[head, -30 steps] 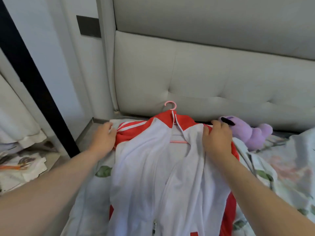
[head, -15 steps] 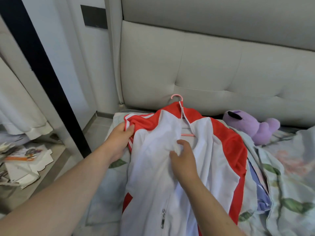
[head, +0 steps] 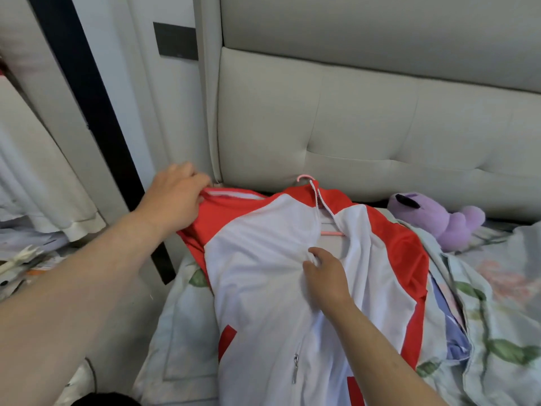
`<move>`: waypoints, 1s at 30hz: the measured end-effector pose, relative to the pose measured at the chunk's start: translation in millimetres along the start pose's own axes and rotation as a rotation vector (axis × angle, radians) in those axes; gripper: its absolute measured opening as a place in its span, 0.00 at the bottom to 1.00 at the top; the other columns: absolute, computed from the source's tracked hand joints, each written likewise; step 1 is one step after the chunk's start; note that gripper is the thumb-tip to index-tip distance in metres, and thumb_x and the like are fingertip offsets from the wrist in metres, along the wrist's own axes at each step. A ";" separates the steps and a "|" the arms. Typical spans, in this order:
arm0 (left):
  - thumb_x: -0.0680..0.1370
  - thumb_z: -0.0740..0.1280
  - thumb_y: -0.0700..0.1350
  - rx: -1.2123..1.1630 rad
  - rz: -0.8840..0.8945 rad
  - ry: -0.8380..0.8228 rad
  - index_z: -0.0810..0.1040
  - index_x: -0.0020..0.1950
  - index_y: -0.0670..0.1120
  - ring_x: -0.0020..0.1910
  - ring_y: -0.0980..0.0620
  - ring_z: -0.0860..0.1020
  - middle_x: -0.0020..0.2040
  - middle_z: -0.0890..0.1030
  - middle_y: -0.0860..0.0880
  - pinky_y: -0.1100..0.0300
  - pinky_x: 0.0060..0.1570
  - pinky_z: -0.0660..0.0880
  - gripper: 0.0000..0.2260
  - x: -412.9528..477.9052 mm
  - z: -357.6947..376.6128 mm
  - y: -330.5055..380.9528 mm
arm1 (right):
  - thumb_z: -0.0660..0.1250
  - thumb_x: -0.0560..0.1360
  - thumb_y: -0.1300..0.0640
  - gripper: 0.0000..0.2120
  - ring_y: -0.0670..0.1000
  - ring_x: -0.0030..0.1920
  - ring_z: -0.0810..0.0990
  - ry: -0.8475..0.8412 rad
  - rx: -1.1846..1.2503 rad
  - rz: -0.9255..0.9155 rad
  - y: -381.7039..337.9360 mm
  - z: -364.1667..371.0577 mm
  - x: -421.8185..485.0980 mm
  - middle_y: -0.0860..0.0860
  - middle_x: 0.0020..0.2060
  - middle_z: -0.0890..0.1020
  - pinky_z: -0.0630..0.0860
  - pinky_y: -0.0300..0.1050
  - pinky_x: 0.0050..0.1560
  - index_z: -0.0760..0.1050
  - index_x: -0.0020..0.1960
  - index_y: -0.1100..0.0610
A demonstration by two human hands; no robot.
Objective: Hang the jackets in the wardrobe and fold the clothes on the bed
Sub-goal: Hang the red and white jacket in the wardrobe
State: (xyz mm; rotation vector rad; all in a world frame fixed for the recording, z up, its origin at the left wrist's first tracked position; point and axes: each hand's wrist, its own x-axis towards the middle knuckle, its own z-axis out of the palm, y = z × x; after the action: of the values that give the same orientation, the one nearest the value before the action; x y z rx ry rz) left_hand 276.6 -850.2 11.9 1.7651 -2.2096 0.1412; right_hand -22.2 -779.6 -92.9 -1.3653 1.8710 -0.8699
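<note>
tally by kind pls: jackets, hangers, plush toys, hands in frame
jacket: 1
hanger: 1
plush toy: 1
hands: 2, left hand and right hand, both gripping the jacket
Total: 5

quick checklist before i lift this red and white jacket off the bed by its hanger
1. Pink plastic hanger inside the red and white zip jacket: ok, hook pokes out at the collar.
2. Shoulders seated on the hanger: cannot tell, fabric hides them.
3. Zip closed: not ok, front open down to the metal zip pull.
4. Hand on the hook: not ok; left hand grips the red shoulder, right hand pinches the white front.
5. Purple plush toy clear of the jacket: ok, lies apart.
</note>
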 end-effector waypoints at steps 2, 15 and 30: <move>0.75 0.71 0.50 0.019 -0.011 -0.144 0.71 0.72 0.50 0.67 0.41 0.67 0.68 0.71 0.44 0.49 0.67 0.63 0.26 -21.6 16.1 16.7 | 0.63 0.79 0.59 0.21 0.53 0.67 0.74 -0.021 -0.022 -0.014 1.1 -1.2 -4.0 0.51 0.68 0.76 0.67 0.41 0.63 0.71 0.72 0.56; 0.73 0.69 0.59 -0.615 -0.235 -0.316 0.70 0.51 0.56 0.52 0.55 0.70 0.47 0.69 0.60 0.63 0.49 0.66 0.13 -241.1 105.6 171.9 | 0.65 0.79 0.58 0.11 0.35 0.46 0.76 -0.199 -0.232 -0.227 60.5 -28.1 -115.3 0.38 0.45 0.78 0.70 0.27 0.45 0.79 0.48 0.42; 0.78 0.65 0.56 -0.434 -0.156 -0.692 0.71 0.62 0.50 0.53 0.53 0.68 0.55 0.70 0.52 0.59 0.53 0.69 0.16 -272.4 114.9 157.5 | 0.66 0.76 0.45 0.11 0.50 0.43 0.78 -0.280 -0.520 -0.019 78.0 28.6 -141.1 0.47 0.40 0.78 0.75 0.45 0.43 0.72 0.44 0.52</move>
State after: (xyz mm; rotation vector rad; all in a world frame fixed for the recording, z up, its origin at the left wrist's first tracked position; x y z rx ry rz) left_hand 157.0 -589.0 -160.4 1.8847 -2.2425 -1.0455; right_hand -5.9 -629.2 -155.6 -1.7072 1.9316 -0.1772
